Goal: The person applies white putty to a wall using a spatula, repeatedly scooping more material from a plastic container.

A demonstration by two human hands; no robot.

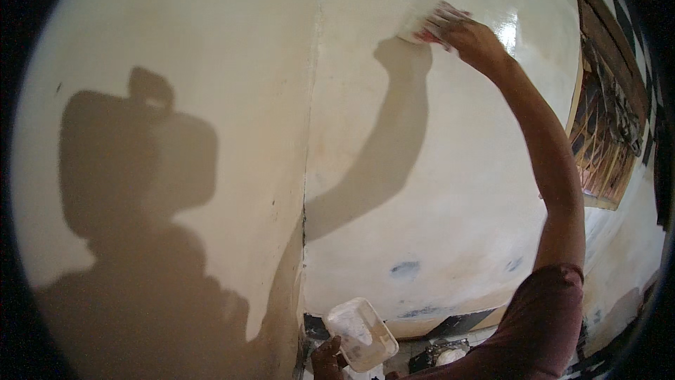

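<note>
My right hand (465, 34) is raised high on the wall, its fingers whitened and closed on a putty scraper (418, 27). The scraper's pale blade lies against the wall (436, 169), and a bit of red shows under my fingers. At the bottom, my left hand (327, 360) grips the side of a shallow white plastic tub (384, 349). White paste coats part of the tub's inside. The wall is off-white, with a wet shine right of my right hand and dark bluish patches near its top and base.
A vertical corner seam (308, 141) divides this wall from the left one, where my shadow falls. A wood-framed window opening (601, 141) with a grille is on the right. Below, a dark container (429, 357) and other items sit on the floor.
</note>
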